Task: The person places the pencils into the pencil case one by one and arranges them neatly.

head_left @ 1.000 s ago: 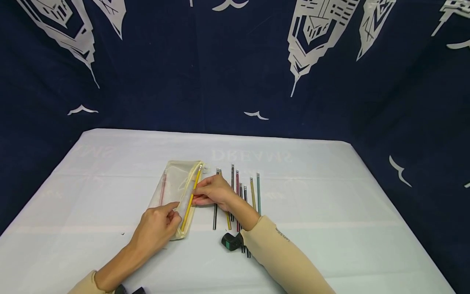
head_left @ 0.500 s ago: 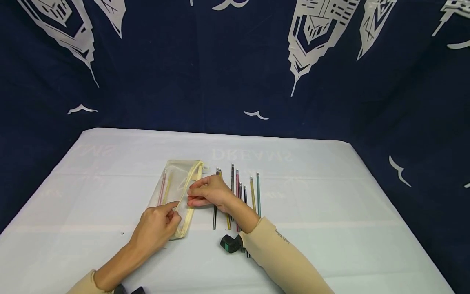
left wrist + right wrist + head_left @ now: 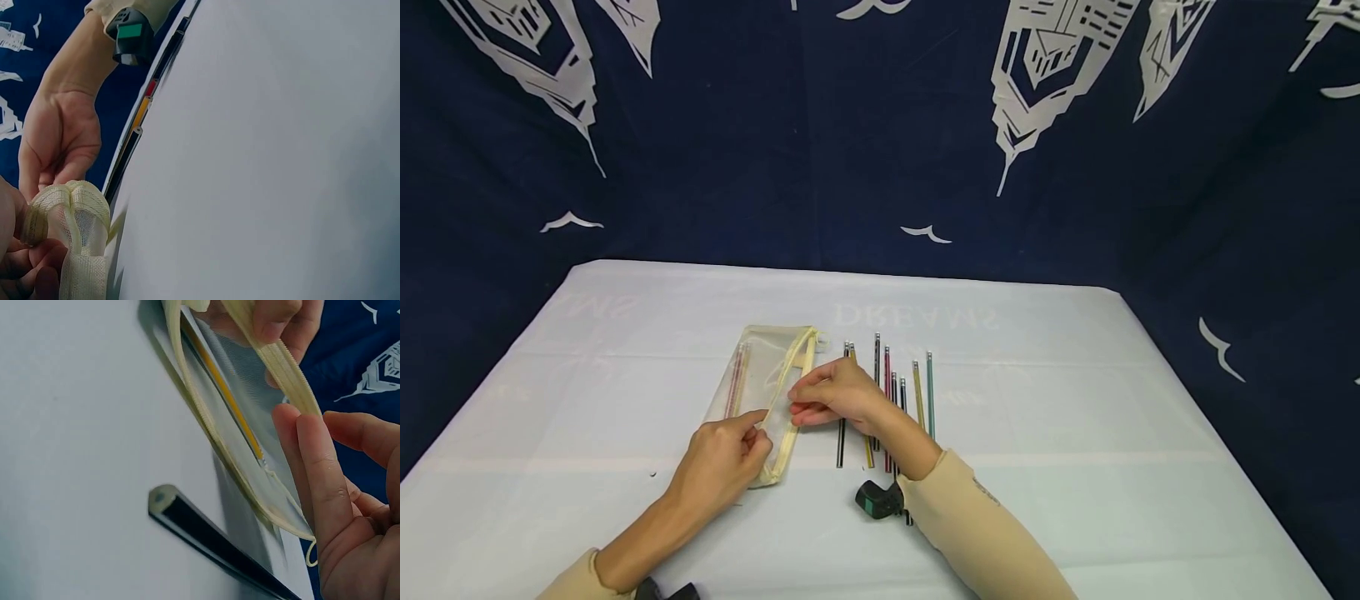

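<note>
A pale yellow mesh pencil pouch (image 3: 767, 358) lies on the table, its zipper side parted. Inside it a reddish pencil and a yellow pencil (image 3: 225, 390) show side by side through the mesh. My left hand (image 3: 718, 454) pinches the zipper edge at the near part of the opening. At the middle of the opening is my right hand (image 3: 842, 392). In the right wrist view the zipper strip (image 3: 290, 378) runs between its thumb and fairly straight fingers, which pinch it. Just right of the pouch lies a black pencil (image 3: 840, 446), partly under the right hand.
Several more pencils lie loosely in a row under and beyond the right forearm, with a teal pencil (image 3: 930, 392) at the far right. The white-covered table (image 3: 1075, 400) meets a dark blue printed cloth (image 3: 850, 150) at the back.
One second ago my right hand held the yellow pencil at the pouch's opening. It has let go, and the pencil has slid left inside, beside the reddish one. My left hand stays in place.
</note>
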`<state>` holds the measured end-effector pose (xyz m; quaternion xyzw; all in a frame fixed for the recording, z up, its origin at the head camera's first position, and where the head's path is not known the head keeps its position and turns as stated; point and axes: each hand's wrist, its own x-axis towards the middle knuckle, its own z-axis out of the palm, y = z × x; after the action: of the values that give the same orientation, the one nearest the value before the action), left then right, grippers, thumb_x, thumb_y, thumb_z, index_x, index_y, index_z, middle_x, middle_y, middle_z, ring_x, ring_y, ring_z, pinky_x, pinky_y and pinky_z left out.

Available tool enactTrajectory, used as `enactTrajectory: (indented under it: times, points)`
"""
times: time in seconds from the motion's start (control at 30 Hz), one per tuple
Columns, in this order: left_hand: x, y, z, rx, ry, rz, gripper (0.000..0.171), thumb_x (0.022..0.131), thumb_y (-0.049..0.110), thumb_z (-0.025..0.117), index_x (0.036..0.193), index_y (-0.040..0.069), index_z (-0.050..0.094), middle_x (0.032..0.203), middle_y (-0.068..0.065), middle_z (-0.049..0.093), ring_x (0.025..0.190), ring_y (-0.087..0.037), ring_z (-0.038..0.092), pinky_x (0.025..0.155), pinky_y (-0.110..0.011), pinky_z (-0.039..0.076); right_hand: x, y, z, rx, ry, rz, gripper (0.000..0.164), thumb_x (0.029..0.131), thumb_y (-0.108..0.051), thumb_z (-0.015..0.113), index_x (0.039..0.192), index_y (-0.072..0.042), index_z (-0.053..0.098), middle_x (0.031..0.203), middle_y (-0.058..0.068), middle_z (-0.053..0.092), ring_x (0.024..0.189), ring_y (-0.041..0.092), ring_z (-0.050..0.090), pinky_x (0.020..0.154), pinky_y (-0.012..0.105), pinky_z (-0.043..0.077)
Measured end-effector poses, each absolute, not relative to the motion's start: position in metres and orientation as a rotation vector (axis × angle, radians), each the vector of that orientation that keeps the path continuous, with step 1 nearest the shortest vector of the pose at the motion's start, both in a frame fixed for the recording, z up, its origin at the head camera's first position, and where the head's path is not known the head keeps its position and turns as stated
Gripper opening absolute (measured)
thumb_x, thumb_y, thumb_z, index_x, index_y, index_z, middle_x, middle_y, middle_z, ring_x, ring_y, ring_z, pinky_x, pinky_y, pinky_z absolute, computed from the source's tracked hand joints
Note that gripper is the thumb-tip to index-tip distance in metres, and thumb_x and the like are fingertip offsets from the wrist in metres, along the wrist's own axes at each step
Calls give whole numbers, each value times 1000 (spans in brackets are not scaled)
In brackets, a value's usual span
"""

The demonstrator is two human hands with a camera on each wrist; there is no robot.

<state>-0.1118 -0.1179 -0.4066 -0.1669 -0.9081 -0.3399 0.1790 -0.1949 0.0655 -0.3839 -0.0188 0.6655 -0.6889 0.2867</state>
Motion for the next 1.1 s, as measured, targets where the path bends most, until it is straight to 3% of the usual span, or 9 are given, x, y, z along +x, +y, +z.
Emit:
enactTrajectory:
  times: [0.63, 1.1]
  points:
    - [-111, -118, -407, -478, -2547, -946, 27, 77, -6, 58, 100, -9, 73, 58, 11, 48, 50, 2, 39, 46, -21, 38, -199, 106, -370, -65, 1870, -1843, 17, 87, 3, 67, 102, 11, 67, 80, 15, 69, 67, 19, 71, 63, 27, 57]
    - [-110, -118, -406, -488, -2542, -950, 28, 78, -6, 57, 101, -9, 73, 57, 11, 46, 49, 2, 37, 44, -21, 36, -219, 145, -375, 38, 2160, -1737, 17, 84, -3, 75, 95, 7, 68, 77, 15, 70, 60, 15, 68, 59, 26, 56]
